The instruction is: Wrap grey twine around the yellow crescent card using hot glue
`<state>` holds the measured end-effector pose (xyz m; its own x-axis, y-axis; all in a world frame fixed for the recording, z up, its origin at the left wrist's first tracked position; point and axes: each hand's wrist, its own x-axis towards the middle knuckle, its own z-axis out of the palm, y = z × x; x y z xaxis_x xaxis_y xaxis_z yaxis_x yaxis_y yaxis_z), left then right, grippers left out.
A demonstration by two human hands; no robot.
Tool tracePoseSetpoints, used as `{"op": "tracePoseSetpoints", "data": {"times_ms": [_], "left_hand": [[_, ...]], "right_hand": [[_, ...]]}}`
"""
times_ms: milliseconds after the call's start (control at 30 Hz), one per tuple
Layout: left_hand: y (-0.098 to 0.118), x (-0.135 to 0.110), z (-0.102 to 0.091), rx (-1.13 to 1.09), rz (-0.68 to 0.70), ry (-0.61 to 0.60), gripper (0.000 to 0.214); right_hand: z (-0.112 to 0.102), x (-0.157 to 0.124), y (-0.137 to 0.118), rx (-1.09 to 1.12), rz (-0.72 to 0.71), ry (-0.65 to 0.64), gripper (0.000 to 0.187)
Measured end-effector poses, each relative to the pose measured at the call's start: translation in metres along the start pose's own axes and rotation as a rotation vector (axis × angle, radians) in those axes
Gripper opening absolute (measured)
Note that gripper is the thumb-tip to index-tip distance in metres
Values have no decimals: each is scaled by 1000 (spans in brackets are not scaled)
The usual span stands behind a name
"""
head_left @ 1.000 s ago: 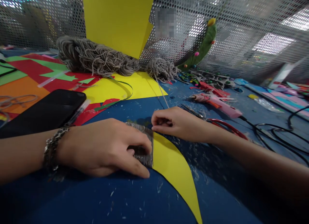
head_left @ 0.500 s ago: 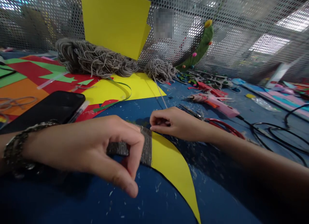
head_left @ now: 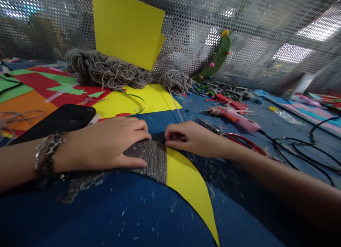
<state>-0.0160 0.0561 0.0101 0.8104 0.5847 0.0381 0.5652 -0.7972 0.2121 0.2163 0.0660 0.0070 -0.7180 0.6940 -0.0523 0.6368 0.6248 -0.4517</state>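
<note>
A yellow paper crescent lies on the blue table, its left part wrapped in rows of grey yarn. Across the wrapped part rests my left hand, its fingers bent over the far edge and its thumb along the near side, holding the crescent. My right hand is closed in a pinch by the crescent's upper edge, where the wrapping meets bare yellow. A thin strand of yarn runs down to it from the loose grey yarn ball; the fingers hide its end.
A black phone lies on coloured paper at left. A thick yarn bundle and upright yellow sheet stand against the perforated screen. At right are a pink glue gun, its black cord and red-handled scissors.
My left hand has moved up and left and settled onto the wrapped part, uncovering more yarn rows. My right hand stays almost in place, and the view has shifted slightly.
</note>
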Motion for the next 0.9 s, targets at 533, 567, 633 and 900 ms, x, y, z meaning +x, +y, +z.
{"op": "tracePoseSetpoints", "data": {"times_ms": [533, 567, 633, 900], "left_hand": [[14, -4, -14, -15, 33, 28, 35], [17, -7, -16, 19, 45, 66, 32], [24, -14, -20, 87, 80, 162, 25], [45, -26, -38, 202, 240, 399, 25]], "right_hand": [[-20, -3, -11, 193, -34, -73, 21], [-23, -4, -13, 209, -49, -78, 21], [-29, -7, -19, 235, -91, -76, 21], [-46, -25, -55, 263, -212, 95, 14]]}}
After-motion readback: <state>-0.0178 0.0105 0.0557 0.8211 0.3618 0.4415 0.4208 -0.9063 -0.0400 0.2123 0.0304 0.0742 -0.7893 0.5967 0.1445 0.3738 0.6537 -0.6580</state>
